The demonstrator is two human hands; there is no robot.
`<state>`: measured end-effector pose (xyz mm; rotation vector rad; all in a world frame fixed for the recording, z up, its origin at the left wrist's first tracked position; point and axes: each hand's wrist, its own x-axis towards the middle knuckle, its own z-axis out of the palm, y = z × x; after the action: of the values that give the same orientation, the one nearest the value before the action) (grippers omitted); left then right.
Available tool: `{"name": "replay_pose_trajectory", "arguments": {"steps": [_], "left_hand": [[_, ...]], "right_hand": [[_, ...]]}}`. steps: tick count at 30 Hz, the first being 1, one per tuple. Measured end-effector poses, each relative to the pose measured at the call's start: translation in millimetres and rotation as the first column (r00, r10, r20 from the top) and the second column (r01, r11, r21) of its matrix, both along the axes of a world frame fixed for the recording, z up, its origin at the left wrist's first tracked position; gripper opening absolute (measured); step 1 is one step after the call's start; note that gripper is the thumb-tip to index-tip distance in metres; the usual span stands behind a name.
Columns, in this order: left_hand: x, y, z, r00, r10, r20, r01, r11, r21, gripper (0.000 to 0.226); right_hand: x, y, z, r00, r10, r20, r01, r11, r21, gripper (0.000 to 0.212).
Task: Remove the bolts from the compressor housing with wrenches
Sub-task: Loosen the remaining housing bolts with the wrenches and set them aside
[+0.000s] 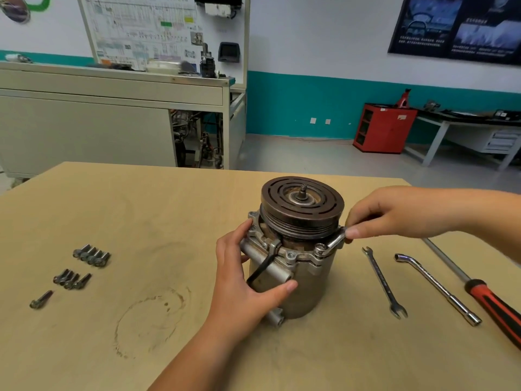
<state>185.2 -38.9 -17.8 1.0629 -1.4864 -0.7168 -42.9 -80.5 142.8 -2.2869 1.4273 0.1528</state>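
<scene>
A: Where's the compressor housing [310, 289]?
B: Upright mid-table [141, 210], with the left hand [248, 277] gripping its near-left side.
A: And the right hand [394, 215]?
B: It pinches a wrench [334, 241] at the right rim. The wrench head seems seated on a flange bolt [320, 246]. Loose bolts [91, 254] lie well left.

Bright, diffuse room light from above. Shadows are soft and faint on the wooden table [158, 210] around the compressor [298, 289]. Small glints show on the wrench [332, 243]. Wide-angle bowing toward the frame edges. The background wiring board [146, 29] and poster [456, 26] are soft and smeared.
</scene>
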Motion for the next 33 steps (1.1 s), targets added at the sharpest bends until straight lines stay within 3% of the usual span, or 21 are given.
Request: {"name": "replay_pose_trajectory", "arguments": {"steps": [2, 5, 8, 11, 13, 16, 19, 21, 26, 28, 30, 33], "left_hand": [[0, 0, 0, 1.0, 0.0, 0.0, 0.0, 1.0, 0.0, 0.096], [0, 0, 0, 1.0, 0.0, -0.003, 0.0, 1.0, 0.002, 0.096], [0, 0, -1, 1.0, 0.004, 0.006, -0.004, 1.0, -0.004, 0.095], [0, -1, -1, 1.0, 0.013, 0.017, -0.013, 1.0, -0.013, 0.095], [0, -1, -2, 1.0, 0.018, 0.023, -0.018, 1.0, -0.014, 0.095], [0, -2, -4, 1.0, 0.022, 0.014, -0.022, 0.999, -0.034, 0.096], [-1, -3, -6, 0.999, 0.022, -0.029, -0.023, 0.999, -0.028, 0.096], [-2, -4, -8, 0.998, 0.031, -0.047, -0.032, 0.999, -0.02, 0.098], [-1, -4, -6, 1.0, 0.029, -0.01, -0.03, 0.998, -0.052, 0.096], [-1, -3, -4, 1.0, 0.029, 0.008, -0.029, 0.998, -0.056, 0.096], [-1, -2, -2, 0.999, 0.027, 0.019, -0.026, 0.998, -0.05, 0.094], [0, -2, -1, 1.0, 0.013, 0.009, -0.013, 1.0, -0.026, 0.094]], "right_hand": [[-9, -2, 3, 0.999, 0.035, -0.007, -0.034, 0.999, 0.02, 0.045], [-31, 5, 11, 1.0, 0.024, 0.002, -0.024, 0.984, 0.177, 0.05], [-41, 21, 0, 0.974, -0.098, 0.205, 0.009, 0.919, 0.395, 0.045], [-27, 43, -23, 0.869, -0.258, 0.422, -0.044, 0.809, 0.587, 0.041], [-10, 59, -38, 0.717, -0.423, 0.554, -0.12, 0.709, 0.695, 0.049], [29, 86, -42, 0.375, -0.643, 0.668, -0.167, 0.662, 0.731, 0.023], [52, 96, -39, 0.208, -0.681, 0.702, -0.157, 0.685, 0.711, 0.027], [59, 96, -39, 0.163, -0.696, 0.699, -0.132, 0.687, 0.715, 0.026], [64, 94, -39, 0.2, -0.709, 0.676, -0.055, 0.681, 0.731, 0.029], [62, 91, -37, 0.267, -0.698, 0.664, -0.029, 0.683, 0.73, 0.028], [54, 84, -34, 0.422, -0.666, 0.615, 0.011, 0.682, 0.731, 0.029], [32, 63, -18, 0.797, -0.47, 0.38, 0.088, 0.713, 0.696, 0.033]]}}
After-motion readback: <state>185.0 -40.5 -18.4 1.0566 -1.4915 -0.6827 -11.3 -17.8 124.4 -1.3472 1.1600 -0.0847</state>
